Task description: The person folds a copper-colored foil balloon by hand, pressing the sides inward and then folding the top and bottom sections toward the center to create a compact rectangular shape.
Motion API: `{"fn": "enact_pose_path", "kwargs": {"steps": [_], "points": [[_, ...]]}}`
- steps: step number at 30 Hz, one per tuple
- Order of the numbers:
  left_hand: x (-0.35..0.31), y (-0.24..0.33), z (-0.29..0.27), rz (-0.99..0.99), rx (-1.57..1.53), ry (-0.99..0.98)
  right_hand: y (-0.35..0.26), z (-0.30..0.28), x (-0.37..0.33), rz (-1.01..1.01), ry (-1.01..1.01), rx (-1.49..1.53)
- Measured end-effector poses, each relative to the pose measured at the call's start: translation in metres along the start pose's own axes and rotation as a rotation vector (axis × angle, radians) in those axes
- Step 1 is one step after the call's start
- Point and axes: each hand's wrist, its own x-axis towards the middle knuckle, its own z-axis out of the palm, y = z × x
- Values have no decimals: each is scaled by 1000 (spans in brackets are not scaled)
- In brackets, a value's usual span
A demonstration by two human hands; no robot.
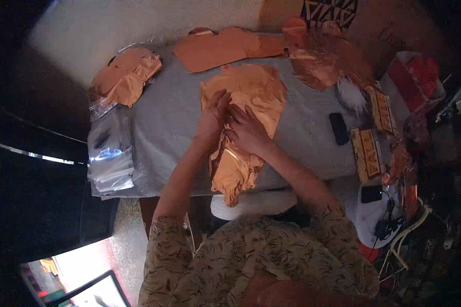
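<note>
A flat, copper-coloured foil balloon [258, 87] lies on the grey-covered table in front of me, its narrow, crumpled end [233, 179] pointing at my body and hanging slightly over the near edge. My left hand [216, 113] rests on its left half, fingers stretched out and pointing away from me. Close beside it, my right hand [247, 129] lies on the foil with its fingers apart, reaching toward the left fingertips. Both hands press on the foil's upper middle. Creases run through the foil below them. The undersides of both hands are hidden.
More copper foil pieces lie at the far left [120, 79], far middle [225, 48] and far right [322, 59]. Clear plastic bags [111, 153] sit at the left edge. Rightward are a black phone [338, 128], yellow packets [366, 153] and a red-and-white box [412, 82].
</note>
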Motion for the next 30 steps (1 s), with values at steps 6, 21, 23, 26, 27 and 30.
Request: {"fn": "enact_pose_path", "kwargs": {"steps": [6, 21, 23, 26, 27, 30], "points": [[-2, -18, 17, -33, -103, 150, -1, 6, 0, -5, -14, 37], [-8, -22, 33, 26, 228, 244, 47, -32, 23, 308, 36, 416], [-8, -21, 29, 71, 315, 201, 82, -48, 38, 355, 293, 154], [-3, -14, 32, 44, 384, 161, 133, -64, 58, 427, 281, -20], [-5, -17, 30, 34, 388, 166, 140, -67, 65, 571, 4, -14], [-22, -25, 20, -22, 406, 176, 132, -64, 92, 480, -123, -99]]}}
